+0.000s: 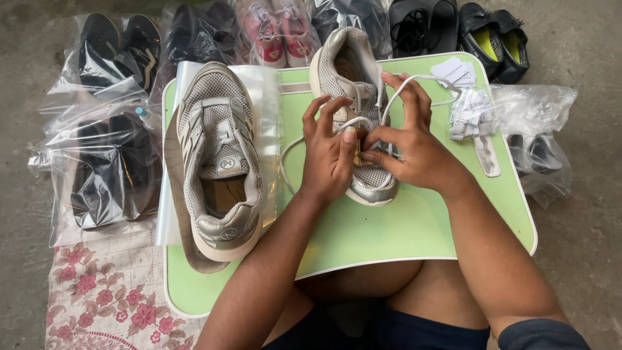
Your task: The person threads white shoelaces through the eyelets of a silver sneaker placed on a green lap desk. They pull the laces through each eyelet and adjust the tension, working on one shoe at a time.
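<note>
A grey and silver sneaker (346, 65) lies on a light green lap table (389, 227), toe towards me. Both hands work its white lace (421, 79). My left hand (329, 149) pinches the lace over the shoe's tongue. My right hand (408, 139) holds a loop of the same lace, which arcs up over the fingers. The matching sneaker (220, 162) rests at the left on a clear plastic bag (267, 97), with a brown insole (178, 194) beside it.
Bagged pairs of dark shoes (110, 162) lie on the concrete floor at left and behind the table, with pink shoes (278, 32) and black sandals (421, 26). White paper tags (466, 104) and a crumpled bag (538, 104) sit at right. A floral cloth (103, 291) covers the floor near left.
</note>
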